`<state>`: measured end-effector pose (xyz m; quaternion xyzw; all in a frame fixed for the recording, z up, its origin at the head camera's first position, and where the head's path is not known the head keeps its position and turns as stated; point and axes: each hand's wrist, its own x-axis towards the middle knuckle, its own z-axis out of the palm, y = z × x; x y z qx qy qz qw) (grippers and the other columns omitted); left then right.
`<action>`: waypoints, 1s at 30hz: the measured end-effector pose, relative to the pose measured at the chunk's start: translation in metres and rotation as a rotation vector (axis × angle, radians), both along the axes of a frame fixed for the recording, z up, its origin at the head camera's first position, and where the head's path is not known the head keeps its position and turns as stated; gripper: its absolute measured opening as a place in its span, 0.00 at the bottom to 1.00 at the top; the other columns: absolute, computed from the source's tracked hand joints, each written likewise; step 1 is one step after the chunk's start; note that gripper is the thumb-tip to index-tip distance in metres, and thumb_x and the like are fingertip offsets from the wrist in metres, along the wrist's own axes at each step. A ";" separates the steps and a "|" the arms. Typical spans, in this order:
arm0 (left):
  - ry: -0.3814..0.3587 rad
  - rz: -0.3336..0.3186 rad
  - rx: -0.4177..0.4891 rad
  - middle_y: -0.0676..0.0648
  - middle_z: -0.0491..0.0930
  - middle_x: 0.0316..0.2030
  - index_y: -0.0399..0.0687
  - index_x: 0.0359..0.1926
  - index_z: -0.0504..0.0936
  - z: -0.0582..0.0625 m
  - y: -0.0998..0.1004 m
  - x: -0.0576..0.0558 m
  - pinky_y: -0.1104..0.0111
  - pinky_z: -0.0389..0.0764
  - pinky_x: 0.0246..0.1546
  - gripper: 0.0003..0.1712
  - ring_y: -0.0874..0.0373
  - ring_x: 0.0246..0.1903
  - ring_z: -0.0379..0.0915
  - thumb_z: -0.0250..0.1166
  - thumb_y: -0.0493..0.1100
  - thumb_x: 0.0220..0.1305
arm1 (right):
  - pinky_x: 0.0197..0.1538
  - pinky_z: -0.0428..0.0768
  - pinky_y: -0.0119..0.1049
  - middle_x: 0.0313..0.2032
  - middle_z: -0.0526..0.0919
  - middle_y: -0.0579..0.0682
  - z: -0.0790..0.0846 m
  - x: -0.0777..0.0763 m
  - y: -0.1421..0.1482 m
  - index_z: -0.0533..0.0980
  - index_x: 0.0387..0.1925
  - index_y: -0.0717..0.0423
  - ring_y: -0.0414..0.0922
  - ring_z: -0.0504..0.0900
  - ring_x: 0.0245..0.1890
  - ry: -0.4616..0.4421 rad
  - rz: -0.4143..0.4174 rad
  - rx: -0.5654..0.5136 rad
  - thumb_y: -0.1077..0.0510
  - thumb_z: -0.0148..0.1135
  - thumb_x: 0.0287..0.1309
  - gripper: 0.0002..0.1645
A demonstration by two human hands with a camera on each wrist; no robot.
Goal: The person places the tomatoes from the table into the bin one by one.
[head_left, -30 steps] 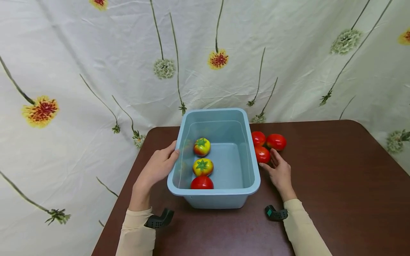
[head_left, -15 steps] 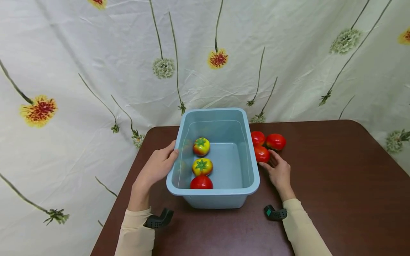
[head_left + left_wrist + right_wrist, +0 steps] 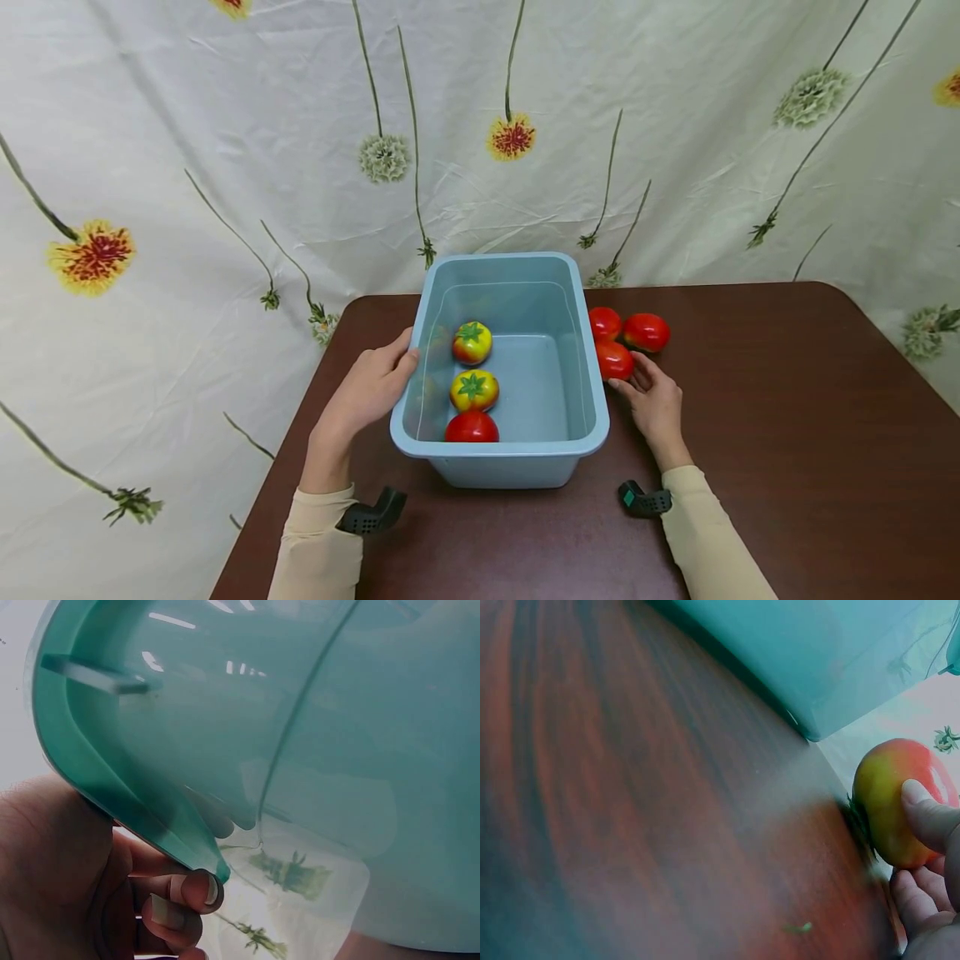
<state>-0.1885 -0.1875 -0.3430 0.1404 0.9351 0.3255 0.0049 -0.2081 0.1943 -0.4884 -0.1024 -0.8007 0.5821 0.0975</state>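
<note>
Between thumb and fingers of the right hand (image 3: 656,410), a glossy round red-and-yellow tomato (image 3: 885,801) is pinched, left hand (image 3: 369,387) gripping the light-blue rectangular plastic bin (image 3: 502,472); likely grasp step, next move calling for a clean lift.

The dark reddish-brown surface (image 3: 772,417), far corners rounded, spans the frame's lower half; a light-blue bin (image 3: 495,465) stands at centre, two red tomatoes (image 3: 647,332) just right of it, a third tomato (image 3: 612,360) in the right grip (image 3: 657,407), its contact unclear

Cloth-backed workspace: table (image 3: 787,383), flowered backdrop (image 3: 292,108)
</note>
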 end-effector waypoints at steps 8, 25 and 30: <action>0.004 0.005 -0.010 0.42 0.85 0.45 0.56 0.73 0.62 0.000 0.001 0.000 0.57 0.83 0.42 0.28 0.57 0.35 0.84 0.44 0.51 0.75 | 0.54 0.75 0.36 0.66 0.71 0.57 0.009 0.001 0.001 0.67 0.68 0.52 0.53 0.75 0.63 0.032 -0.041 -0.042 0.57 0.67 0.57 0.38; -0.008 -0.001 0.007 0.43 0.86 0.44 0.57 0.73 0.61 0.000 0.001 -0.001 0.57 0.84 0.41 0.28 0.57 0.33 0.85 0.44 0.52 0.75 | 0.55 0.76 0.32 0.67 0.72 0.51 0.053 0.007 -0.001 0.67 0.69 0.46 0.49 0.75 0.63 0.063 -0.096 -0.169 0.56 0.68 0.56 0.38; -0.006 -0.002 0.003 0.43 0.86 0.42 0.56 0.73 0.61 -0.001 0.001 -0.001 0.59 0.84 0.39 0.28 0.58 0.33 0.84 0.44 0.52 0.75 | 0.53 0.77 0.29 0.66 0.73 0.50 0.068 0.011 -0.004 0.69 0.68 0.46 0.49 0.76 0.62 0.139 -0.104 -0.187 0.57 0.68 0.55 0.37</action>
